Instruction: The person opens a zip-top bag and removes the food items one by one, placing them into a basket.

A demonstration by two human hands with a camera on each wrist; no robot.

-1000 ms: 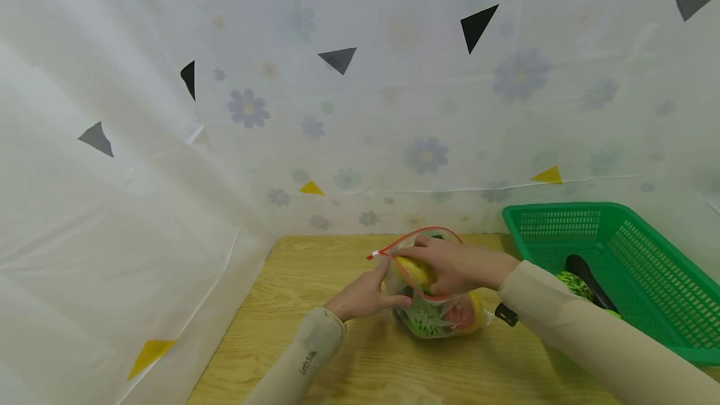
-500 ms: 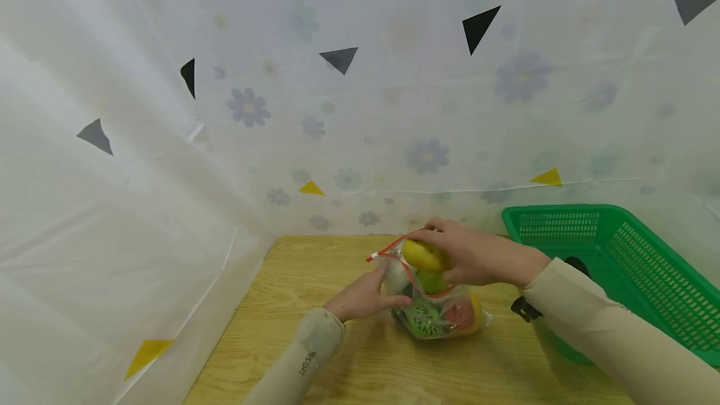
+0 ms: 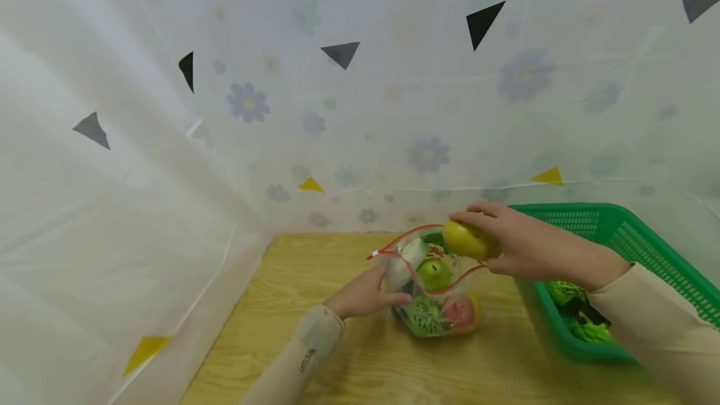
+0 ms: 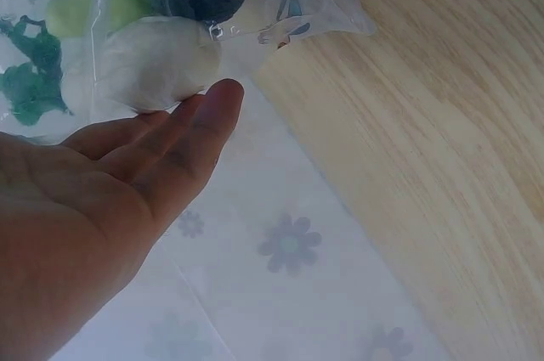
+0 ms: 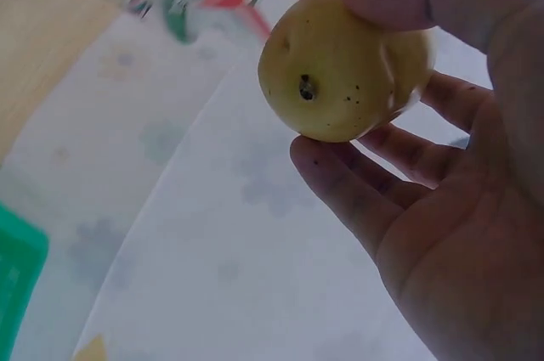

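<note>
A clear zip bag [image 3: 394,259] with a red-edged mouth stands on the table, filled with fruit and vegetables. Inside show a green apple-like fruit [image 3: 434,274], a red round fruit [image 3: 459,311] and a long white vegetable [image 3: 415,254]. My left hand [image 3: 362,295] rests against the bag's left side; in the left wrist view its fingers [image 4: 217,115] lie nearly straight along the plastic. Over the right side of the mouth, my right hand [image 3: 529,239] grips a yellow pear [image 3: 469,241] between thumb and fingertips. The right wrist view shows its speckled, dark-spotted end.
A green plastic basket [image 3: 669,255] stands at the right, partly behind my right arm. It holds a bumpy green vegetable [image 3: 567,292] and other green items. White floral sheeting [image 3: 337,111] rises behind and left of the wooden table [image 3: 270,324].
My right hand has come up out of the bag and moved right, carrying the yellow pear. The green fruit inside is now uncovered. My left hand has stayed at the bag.
</note>
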